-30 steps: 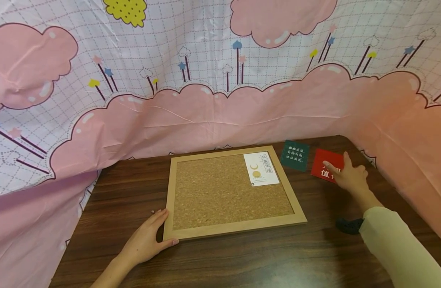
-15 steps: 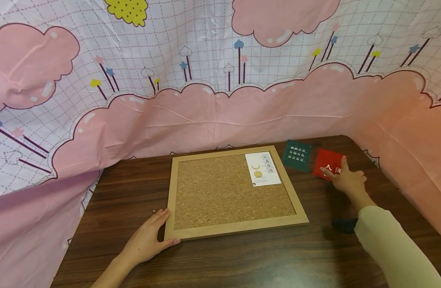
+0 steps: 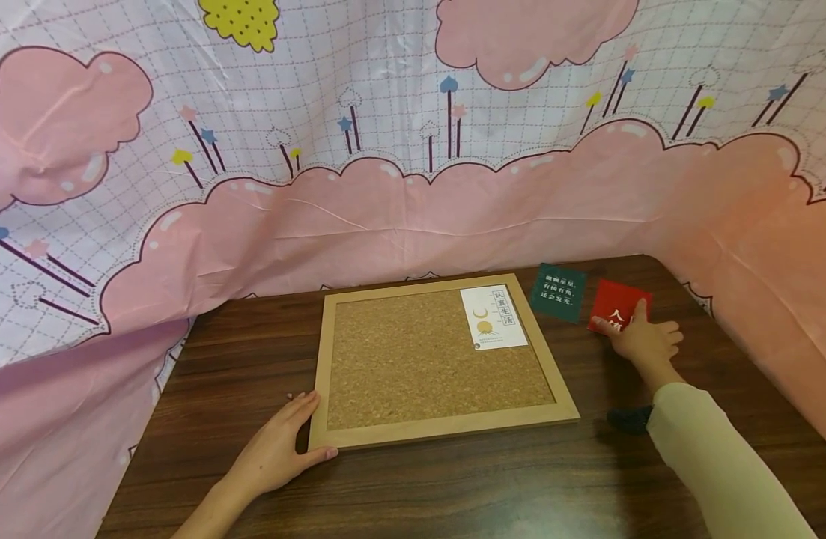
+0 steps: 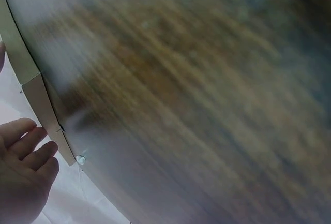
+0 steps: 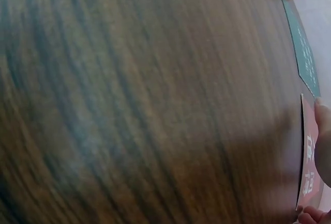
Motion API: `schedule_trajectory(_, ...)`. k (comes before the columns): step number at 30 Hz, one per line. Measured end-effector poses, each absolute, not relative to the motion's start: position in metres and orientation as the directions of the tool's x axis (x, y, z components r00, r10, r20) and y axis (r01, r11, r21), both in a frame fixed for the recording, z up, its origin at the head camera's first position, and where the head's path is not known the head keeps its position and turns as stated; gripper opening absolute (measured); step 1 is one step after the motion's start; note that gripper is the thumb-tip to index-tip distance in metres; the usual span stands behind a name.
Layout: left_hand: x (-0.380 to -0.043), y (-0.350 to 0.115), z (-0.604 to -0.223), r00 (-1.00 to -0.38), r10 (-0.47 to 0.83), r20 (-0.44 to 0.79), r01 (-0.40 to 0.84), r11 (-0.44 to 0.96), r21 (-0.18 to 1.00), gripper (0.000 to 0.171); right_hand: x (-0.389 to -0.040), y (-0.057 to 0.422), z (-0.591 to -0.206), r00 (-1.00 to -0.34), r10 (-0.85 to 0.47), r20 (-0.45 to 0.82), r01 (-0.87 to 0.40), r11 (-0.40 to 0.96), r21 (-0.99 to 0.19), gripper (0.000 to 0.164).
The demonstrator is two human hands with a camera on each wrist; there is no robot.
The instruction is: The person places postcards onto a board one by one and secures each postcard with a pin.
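My left hand (image 3: 274,445) rests at the near left corner of a wood-framed cork board (image 3: 419,374), fingers along its left side and thumb at the front edge. In the left wrist view its fingers (image 4: 36,154) lie loosely bent against the frame's side. My right hand (image 3: 645,344) is spread over a red card (image 3: 618,296) with white characters, thumb by the lower left corner and forefinger toward the right edge. The right wrist view has the thumb (image 5: 324,141) over that card. A white card (image 3: 492,317) lies on the board's far right part.
A green card (image 3: 559,292) with white characters lies between the board and the red card. Near my left fingertips sits a small clear round-headed piece (image 4: 80,159). A pink and white patterned cloth (image 3: 399,232) hangs behind the dark wooden table (image 3: 399,486).
My right hand has drawn slightly left and toward me over the red card, which stays in about the same place. The left hand has not moved on the board.
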State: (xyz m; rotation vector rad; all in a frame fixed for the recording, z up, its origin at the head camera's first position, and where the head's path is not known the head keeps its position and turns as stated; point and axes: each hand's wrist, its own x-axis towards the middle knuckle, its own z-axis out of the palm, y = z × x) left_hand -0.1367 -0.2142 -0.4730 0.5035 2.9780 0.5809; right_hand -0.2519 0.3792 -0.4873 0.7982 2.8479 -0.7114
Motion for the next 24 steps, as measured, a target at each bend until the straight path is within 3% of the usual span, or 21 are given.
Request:
schedule_trajectory(11, -0.135, -0.217, -0.477, -0.946, 0.323, 0.009, 0.3, 0.87, 0.39, 0.092, -0.256, 0.372, -0.494, -0.839, 0.502, -0.209, 0.542, 0.739, -0.4, 0.121)
schedule_trajectory(24, -0.136, -0.217, -0.479, -0.944, 0.329, -0.002, 0.303, 0.872, 0.384, 0.094, -0.258, 0.36, -0.477, -0.733, 0.595, -0.329, 0.68, 0.622, -0.389, 0.123)
